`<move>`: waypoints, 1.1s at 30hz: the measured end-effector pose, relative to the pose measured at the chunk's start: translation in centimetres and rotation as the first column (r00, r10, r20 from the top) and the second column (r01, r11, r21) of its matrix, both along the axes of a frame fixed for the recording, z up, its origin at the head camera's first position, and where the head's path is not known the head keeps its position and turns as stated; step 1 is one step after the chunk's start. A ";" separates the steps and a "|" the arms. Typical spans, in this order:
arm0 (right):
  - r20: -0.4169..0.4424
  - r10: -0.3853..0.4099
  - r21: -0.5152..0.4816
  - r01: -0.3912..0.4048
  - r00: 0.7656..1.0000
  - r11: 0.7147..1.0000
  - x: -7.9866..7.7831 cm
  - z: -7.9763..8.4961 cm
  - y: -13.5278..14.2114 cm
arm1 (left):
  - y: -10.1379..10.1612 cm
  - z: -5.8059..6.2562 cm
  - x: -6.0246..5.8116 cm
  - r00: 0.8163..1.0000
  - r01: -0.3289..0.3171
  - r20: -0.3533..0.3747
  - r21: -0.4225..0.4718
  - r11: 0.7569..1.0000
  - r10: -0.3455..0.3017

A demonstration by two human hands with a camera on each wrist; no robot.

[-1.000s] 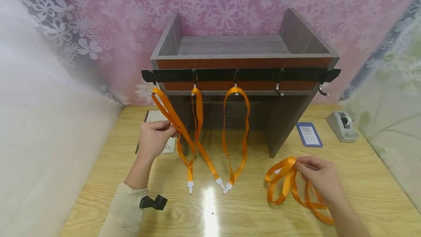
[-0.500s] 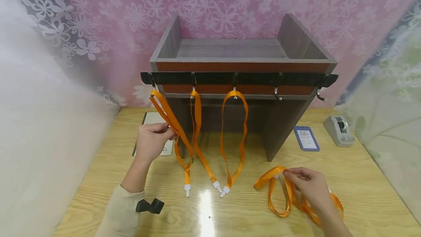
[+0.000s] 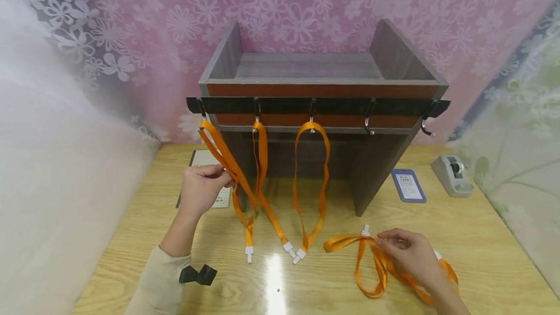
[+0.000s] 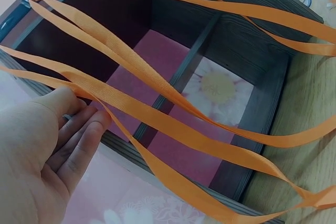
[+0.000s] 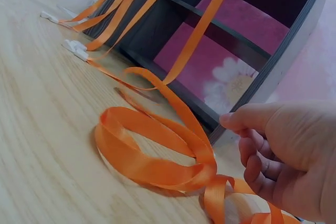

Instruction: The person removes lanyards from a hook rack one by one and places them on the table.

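Orange ribbon lanyards (image 5: 168, 177) lie loose, front-right of the grey wooden shelf (image 3: 310, 65); right hand (image 3: 411, 256) hovers there, gripping nothing; left hand (image 3: 201, 191) pinches a hung strap (image 3: 227, 154). Hanging step, seemingly; next needs a grip.

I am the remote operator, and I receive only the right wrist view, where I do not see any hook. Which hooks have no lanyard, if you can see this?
Observer: In the head view, the fourth hook and the fifth hook, counted from the left, are bare.
Operator: Thank you. The left hand is also outside my picture. What is it doing?
Observer: It holds the lanyard that hangs from the leftmost hook.
Operator: I understand. Is there something lying on the far right which I miss?
Observer: Yes, a blue card, just left of the tape dispenser.
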State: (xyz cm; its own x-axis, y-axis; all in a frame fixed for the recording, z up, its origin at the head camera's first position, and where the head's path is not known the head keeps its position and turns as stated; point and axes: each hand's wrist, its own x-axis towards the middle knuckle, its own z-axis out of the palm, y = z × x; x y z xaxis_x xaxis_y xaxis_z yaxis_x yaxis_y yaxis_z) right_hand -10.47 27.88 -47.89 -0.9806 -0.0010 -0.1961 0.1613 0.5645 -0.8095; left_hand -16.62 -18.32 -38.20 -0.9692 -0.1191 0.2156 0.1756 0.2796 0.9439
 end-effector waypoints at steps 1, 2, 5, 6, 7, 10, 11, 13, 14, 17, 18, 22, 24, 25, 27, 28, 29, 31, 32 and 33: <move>-0.007 0.007 -0.003 -0.007 1.000 1.000 0.0 0.0 0.0 | 0.0 0.0 0.0 1.000 -0.001 0.005 -0.001 1.000 0.001; -0.012 0.009 -0.009 -0.009 1.000 1.000 0.1 -0.1 0.0 | 0.0 0.0 0.0 1.000 -0.002 0.010 -0.004 1.000 0.002; -0.009 0.014 -0.028 -0.014 1.000 1.000 0.2 -0.2 0.0 | -0.1 0.0 -0.1 1.000 -0.002 0.010 -0.008 1.000 0.002; 0.004 0.008 -0.042 -0.008 1.000 0.999 0.2 -0.2 0.0 | 0.0 0.1 -0.1 1.000 0.000 0.009 -0.008 1.000 0.000; 0.014 0.005 -0.054 -0.005 1.000 0.999 0.2 -0.1 0.0 | 0.0 0.1 -0.1 1.000 0.001 0.006 -0.007 1.000 -0.001; 0.031 0.002 -0.074 0.000 1.000 0.997 0.2 0.1 0.0 | 0.0 0.0 -0.1 1.000 0.005 0.000 -0.004 1.000 -0.005; 0.029 0.002 -0.077 0.000 1.000 0.997 0.1 0.2 0.0 | 0.0 0.0 -0.1 1.000 0.006 -0.002 -0.004 1.000 -0.006; 0.008 0.009 -0.083 -0.009 1.000 0.997 0.0 0.6 -0.1 | 0.0 0.0 -0.1 1.000 0.006 0.002 -0.002 1.000 -0.006; -0.010 0.013 -0.084 -0.014 1.000 0.996 -0.1 0.8 -0.1 | 0.0 0.0 0.0 1.000 0.005 0.007 -0.003 1.000 -0.005; -0.053 0.028 -0.093 -0.033 0.998 0.995 -0.4 1.4 -0.4 | 0.0 0.1 0.0 1.000 -0.003 0.023 -0.003 1.000 0.003; -0.064 0.034 -0.096 -0.040 0.997 0.995 -0.4 1.7 -0.5 | 0.1 0.1 0.0 1.000 -0.004 0.027 -0.002 1.000 0.004; -0.080 0.044 -0.080 -0.050 0.996 0.995 -0.5 2.8 -0.8 | 0.1 0.1 0.0 1.000 -0.006 0.022 -0.010 1.000 0.006; -0.096 0.050 -0.073 -0.057 0.994 0.996 -0.6 3.4 -1.0 | 0.1 0.0 -0.1 1.000 -0.005 0.015 -0.014 1.000 0.006; -0.104 0.053 -0.068 -0.061 0.993 0.996 -0.6 3.6 -1.1 | 0.1 0.0 -0.1 1.000 -0.006 0.011 -0.018 1.000 0.006; -0.125 0.064 -0.061 -0.073 0.990 0.995 -0.7 4.1 -1.4 | 0.1 0.0 -0.1 1.000 -0.006 0.008 -0.021 1.000 0.006; -0.139 0.070 -0.057 -0.078 0.988 0.995 -0.7 4.3 -1.5 | 0.1 0.0 -0.1 1.000 -0.006 0.010 -0.020 1.000 0.006; -0.148 0.076 -0.054 -0.085 0.986 0.995 -0.8 4.5 -1.7 | 0.1 0.0 -0.1 1.000 -0.007 0.014 -0.019 1.000 0.007; -0.155 0.084 -0.053 -0.094 0.984 0.994 -0.9 4.9 -1.9 | 0.0 0.0 -0.1 1.000 -0.009 0.023 -0.016 1.000 0.009; -0.161 0.087 -0.055 -0.097 0.983 0.994 -1.0 5.0 -2.0 | 0.0 0.0 -0.1 1.000 -0.010 0.028 -0.017 1.000 0.011; -0.168 0.088 -0.058 -0.099 0.982 0.993 -1.1 5.2 -2.1 | 0.0 0.0 0.0 0.999 -0.010 0.033 -0.018 1.000 0.011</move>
